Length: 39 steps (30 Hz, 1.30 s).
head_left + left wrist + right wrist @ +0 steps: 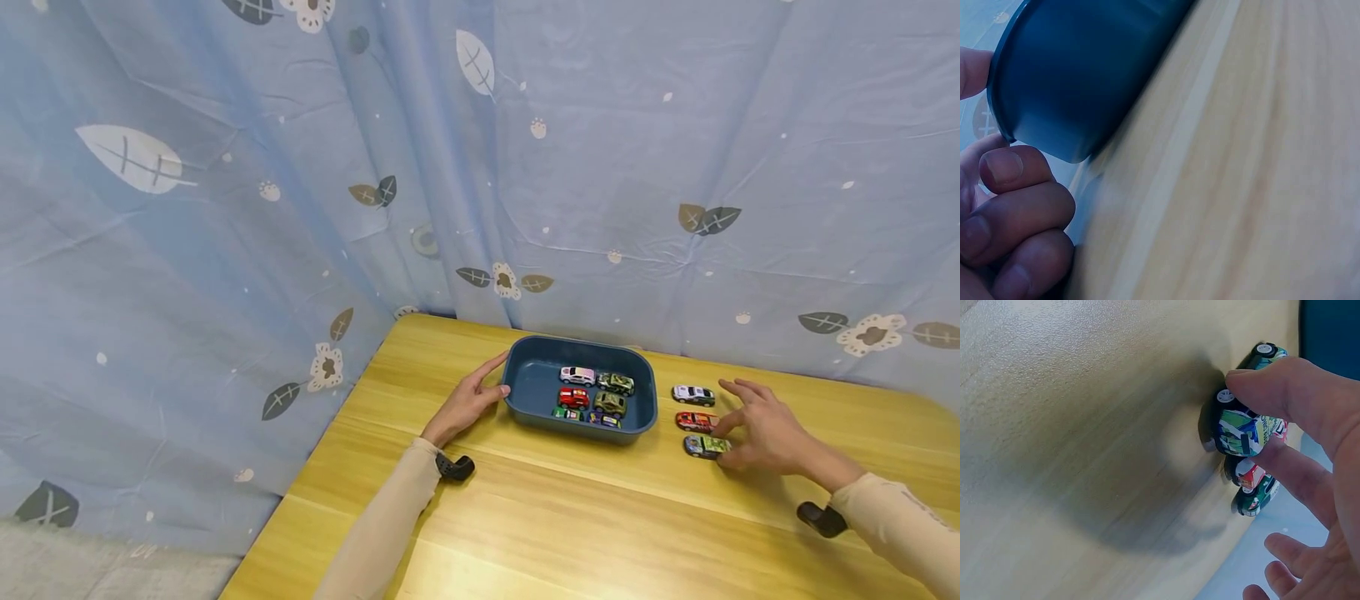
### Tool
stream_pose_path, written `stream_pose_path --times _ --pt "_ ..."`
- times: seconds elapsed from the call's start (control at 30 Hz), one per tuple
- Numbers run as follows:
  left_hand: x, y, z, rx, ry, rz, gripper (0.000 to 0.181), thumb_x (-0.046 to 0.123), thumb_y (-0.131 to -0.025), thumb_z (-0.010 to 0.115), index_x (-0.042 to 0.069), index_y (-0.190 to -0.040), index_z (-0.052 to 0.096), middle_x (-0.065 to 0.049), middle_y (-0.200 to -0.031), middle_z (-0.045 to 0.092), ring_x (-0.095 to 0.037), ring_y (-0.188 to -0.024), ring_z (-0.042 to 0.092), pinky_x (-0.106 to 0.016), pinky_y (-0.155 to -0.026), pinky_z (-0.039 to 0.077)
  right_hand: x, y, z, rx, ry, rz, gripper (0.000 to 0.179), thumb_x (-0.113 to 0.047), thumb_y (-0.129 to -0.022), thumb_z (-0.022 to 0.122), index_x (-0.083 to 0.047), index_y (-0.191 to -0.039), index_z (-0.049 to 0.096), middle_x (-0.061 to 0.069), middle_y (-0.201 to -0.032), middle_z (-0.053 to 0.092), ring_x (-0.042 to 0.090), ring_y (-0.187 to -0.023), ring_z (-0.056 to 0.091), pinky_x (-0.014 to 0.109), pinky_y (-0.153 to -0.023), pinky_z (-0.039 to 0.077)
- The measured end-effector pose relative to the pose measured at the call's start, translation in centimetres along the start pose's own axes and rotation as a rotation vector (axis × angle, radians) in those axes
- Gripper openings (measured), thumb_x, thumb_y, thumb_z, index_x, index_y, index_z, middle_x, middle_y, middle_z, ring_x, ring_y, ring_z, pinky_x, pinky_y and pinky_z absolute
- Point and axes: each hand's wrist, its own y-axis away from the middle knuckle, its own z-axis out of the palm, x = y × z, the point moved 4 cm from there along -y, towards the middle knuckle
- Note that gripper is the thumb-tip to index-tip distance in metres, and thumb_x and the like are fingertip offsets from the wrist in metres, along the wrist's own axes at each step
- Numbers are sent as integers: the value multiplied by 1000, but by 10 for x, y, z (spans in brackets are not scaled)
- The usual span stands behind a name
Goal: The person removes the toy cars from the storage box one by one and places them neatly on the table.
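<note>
My left hand [463,410] grips the left end of a dark blue plastic bin [517,407], thumb and index finger on its rim; in the left wrist view the other fingers [1022,212] are curled outside the bin wall. Three toy cars stand in a column right of the bin: a white and dark green one [693,396] farthest, a red one [693,421] in the middle, a blue and yellow-green one [702,447] nearest. My right hand [768,429] pinches the nearest car between thumb and index finger, its other fingers spread above the red car.
Several toy cars stand in two columns in the bin, including a white one [577,376], a red one [573,398] and a camouflage one [610,405]. Behind the wooden table [525,517] hangs a blue patterned curtain [600,167], which also runs along its left side.
</note>
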Motion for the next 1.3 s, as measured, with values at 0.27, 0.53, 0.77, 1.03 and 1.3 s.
stream_pose_path --times 0.27,0.53,0.77,1.03,1.3 --pt "0 0 1 -6 11 -1 65 32 -107 66 43 -164 38 8 -55 32 -12 -47 28 -26 -53 31 -1 2 2 -23 -1 17 30 -33 -56 98 -24 -82 84 39 -148 50 61 -135 39 85 -96 37" --pt "-1 -2 0 10 -34 4 65 34 -106 68 44 -163 39 6 -57 32 -12 -48 30 -26 -53 31 -3 1 0 -16 21 6 31 -35 -58 99 -24 -83 84 39 -147 51 61 -136 39 84 -95 39" --pt "0 -2 0 20 -48 9 66 32 -105 67 42 -164 39 8 -57 32 -11 -48 29 -25 -53 29 -4 2 -1 -14 17 0 33 -38 -58 101 -24 -82 84 39 -146 52 61 -135 39 82 -96 39" --pt "0 -2 -2 25 -63 3 66 33 -106 67 43 -164 39 7 -56 33 -13 -48 29 -26 -53 30 -3 0 -2 -23 21 -16 34 -40 -58 100 -25 -84 84 39 -146 53 61 -135 40 83 -95 39" --pt "1 -2 -1 8 -40 11 66 34 -105 68 41 -164 38 7 -56 32 -13 -48 29 -26 -54 30 -5 -8 -18 12 -58 -63 34 -36 -60 102 -29 -85 80 37 -141 57 64 -132 40 83 -95 35"
